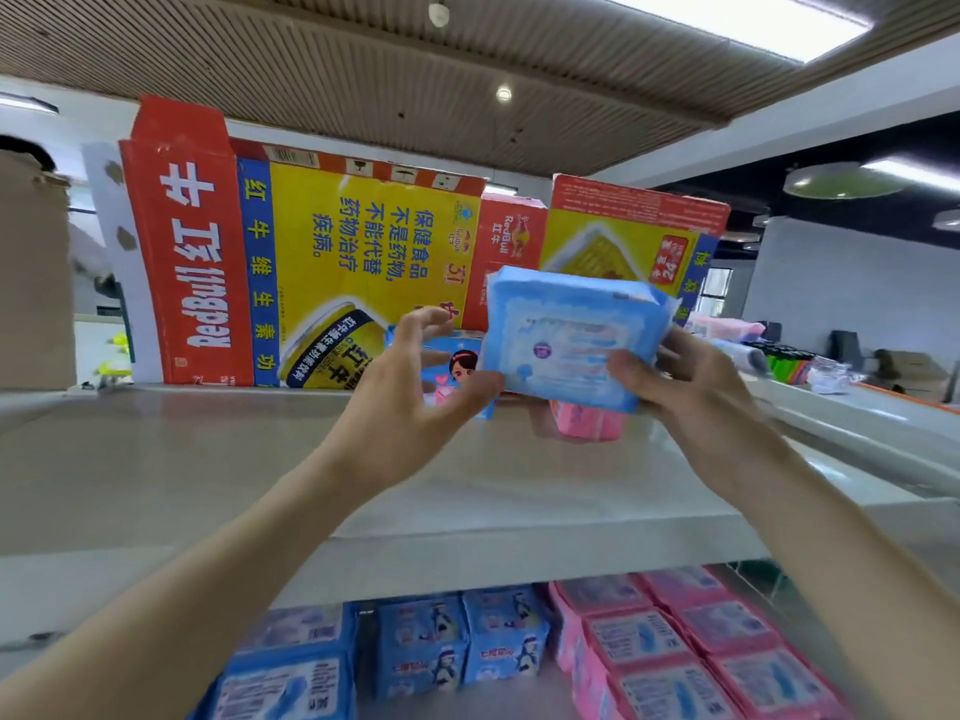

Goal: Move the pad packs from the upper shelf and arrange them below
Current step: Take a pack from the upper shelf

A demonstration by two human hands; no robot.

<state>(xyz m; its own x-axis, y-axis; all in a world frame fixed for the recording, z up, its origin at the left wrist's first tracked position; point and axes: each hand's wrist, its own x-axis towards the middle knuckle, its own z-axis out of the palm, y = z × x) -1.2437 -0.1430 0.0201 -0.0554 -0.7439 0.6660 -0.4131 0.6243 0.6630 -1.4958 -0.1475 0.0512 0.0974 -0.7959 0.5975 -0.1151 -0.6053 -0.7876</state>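
**A:** What's nearest, at the bottom of the frame?

**B:** Rows of blue packs (415, 646) at the left and pink packs (675, 641) at the right.

**A:** And the hands?

**B:** Both are raised over the upper shelf (208, 449), mid-frame. The right hand (691, 387) grips a blue pad pack (571, 330), thumb across its front and fingers behind. The left hand (410, 402) is spread wide, and only its thumb touches the pack's lower left corner.

**A:** Behind them?

**B:** A cartoon-printed pack (457, 366) and a pink pack (587, 420) lie on the upper shelf, the pink one just under the held pack. Farthest back stand the Red Bull cartons (311, 262).
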